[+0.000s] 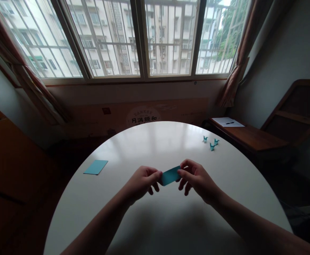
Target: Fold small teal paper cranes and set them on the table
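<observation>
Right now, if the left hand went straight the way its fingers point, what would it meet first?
The left hand pinches the teal paper, so that comes first; just beyond it, the right hand seems next, though one view leaves depth uncertain.

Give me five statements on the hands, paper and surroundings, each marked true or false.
1. The left hand and right hand hold the same blue paper. True.
2. The blue square lies right of both hands. False: it lies to their left, on the white table.
3. Three small folded figures are on the table. True.
4. The pen lies on the table. False: it lies on a white sheet.
5. The curtains cover the whole window. False: they hang at its sides.
</observation>
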{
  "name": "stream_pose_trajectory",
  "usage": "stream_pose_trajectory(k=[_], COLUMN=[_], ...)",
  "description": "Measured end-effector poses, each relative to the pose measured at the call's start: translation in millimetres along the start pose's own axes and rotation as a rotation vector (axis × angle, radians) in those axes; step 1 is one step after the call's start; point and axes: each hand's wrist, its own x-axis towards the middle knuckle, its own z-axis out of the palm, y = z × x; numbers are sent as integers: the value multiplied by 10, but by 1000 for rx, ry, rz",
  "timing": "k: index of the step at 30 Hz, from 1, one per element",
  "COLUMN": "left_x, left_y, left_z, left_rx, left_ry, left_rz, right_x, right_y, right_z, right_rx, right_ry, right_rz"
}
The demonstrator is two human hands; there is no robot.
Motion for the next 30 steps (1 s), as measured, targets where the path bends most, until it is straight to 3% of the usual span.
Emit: stream_pose_trajectory(k=[3,6,12,23,30], left_x=[23,29,-37,-22,-18], left_y=[-32,-60,-18,-61,-56], left_z=[-28,23,193,36,-21], left_rx=[24,38,-57,-346,-300], left_ry=[103,197,-41,-219,-250], left_rz=[38,93,-4,-144,-129], right_x=[8,3,-65,-97,-100], right_y=[-3,10,65,121,84], right_z=[-2,22,154,112,113], right_rx=[-3,-10,-53,-257,-357], right_ry=[67,53,-55,-140,-154], right_rz=[2,5,-92,-331,-368])
